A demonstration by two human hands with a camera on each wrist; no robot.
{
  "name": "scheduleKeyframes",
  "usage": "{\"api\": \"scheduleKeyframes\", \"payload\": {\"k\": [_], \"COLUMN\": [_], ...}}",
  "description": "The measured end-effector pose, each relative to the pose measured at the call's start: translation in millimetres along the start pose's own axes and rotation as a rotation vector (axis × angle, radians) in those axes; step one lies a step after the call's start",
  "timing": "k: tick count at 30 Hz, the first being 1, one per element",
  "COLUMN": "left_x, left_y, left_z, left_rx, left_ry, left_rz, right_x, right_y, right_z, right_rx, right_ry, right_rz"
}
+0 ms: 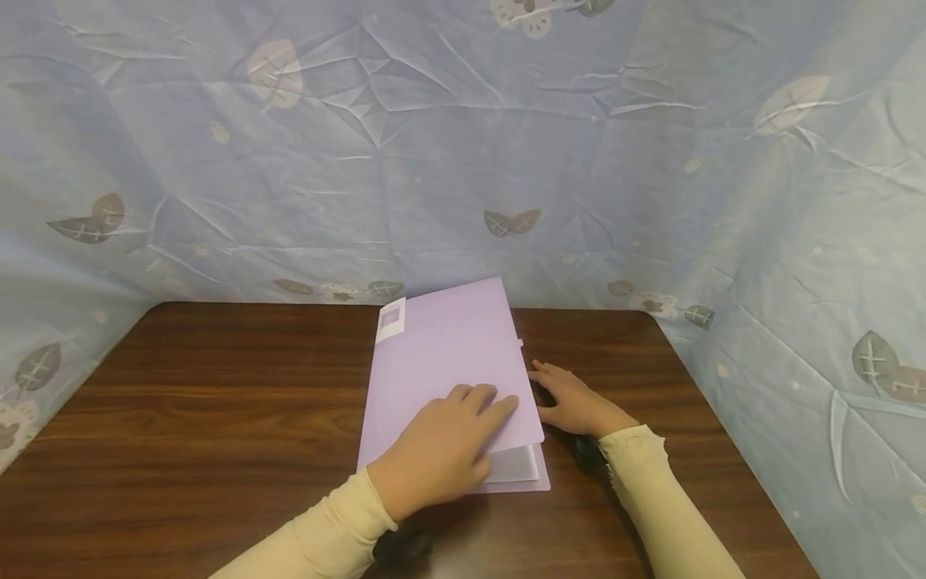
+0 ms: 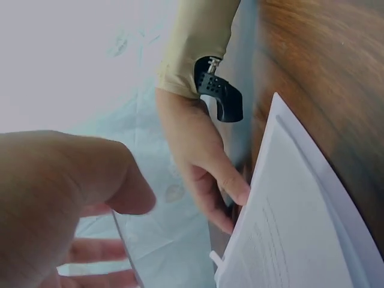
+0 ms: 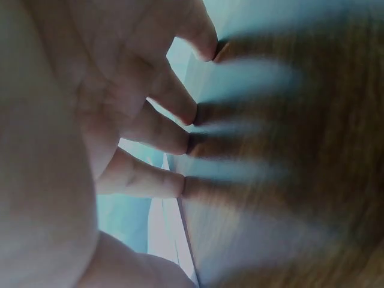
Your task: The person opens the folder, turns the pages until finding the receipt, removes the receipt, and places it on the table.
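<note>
A lilac folder (image 1: 441, 354) lies on the table, its front cover raised a little above the white sheets (image 1: 510, 466) inside. My left hand (image 1: 441, 446) rests on the cover near its lower right part, fingers spread and mostly straight. Its thumb is by the cover's lower edge; whether it reaches underneath, I cannot tell. Beside the folder's right edge is my right hand (image 1: 575, 402), fingers spread and loosely bent. In the right wrist view its fingertips (image 3: 189, 143) touch the tabletop. Printed lines show faintly on the sheets (image 2: 288, 228) in the left wrist view.
The dark wooden table (image 1: 217, 418) extends to both sides of the folder. A light blue patterned curtain (image 1: 434, 177) hangs behind and to the right. A white label (image 1: 391, 319) sits at the cover's upper left. A black wrist camera (image 2: 222, 93) is on the right wrist.
</note>
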State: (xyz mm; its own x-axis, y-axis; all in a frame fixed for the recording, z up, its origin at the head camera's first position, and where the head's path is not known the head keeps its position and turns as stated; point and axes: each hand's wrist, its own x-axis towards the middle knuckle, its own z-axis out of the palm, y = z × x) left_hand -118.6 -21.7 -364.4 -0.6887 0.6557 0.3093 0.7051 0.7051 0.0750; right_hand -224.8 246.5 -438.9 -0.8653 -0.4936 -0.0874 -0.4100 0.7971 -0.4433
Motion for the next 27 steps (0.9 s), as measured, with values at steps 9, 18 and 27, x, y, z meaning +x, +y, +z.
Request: {"api": "scheduleKeyframes", "payload": {"k": [9,18,27], "left_x": [-13.4,-28.8,-45.1], "left_y": [-10.3,-29.3,-51.3], "left_z": [-15.4,-33.0,-53.9], "left_rx": [-0.048,-0.06,-0.011], "left_ry": [0.125,0.329,0.478], "left_rz": [0.022,0.05,0.29], "right_x": [-0.1,1.4,2.0], "right_y": [0,3,1], "right_z": [0,2,2], "right_rx": [0.008,-0.007,-0.003], "right_ry": [-0.015,-0.036,-0.028], "right_rz": [0.014,0.043,0.042]}}
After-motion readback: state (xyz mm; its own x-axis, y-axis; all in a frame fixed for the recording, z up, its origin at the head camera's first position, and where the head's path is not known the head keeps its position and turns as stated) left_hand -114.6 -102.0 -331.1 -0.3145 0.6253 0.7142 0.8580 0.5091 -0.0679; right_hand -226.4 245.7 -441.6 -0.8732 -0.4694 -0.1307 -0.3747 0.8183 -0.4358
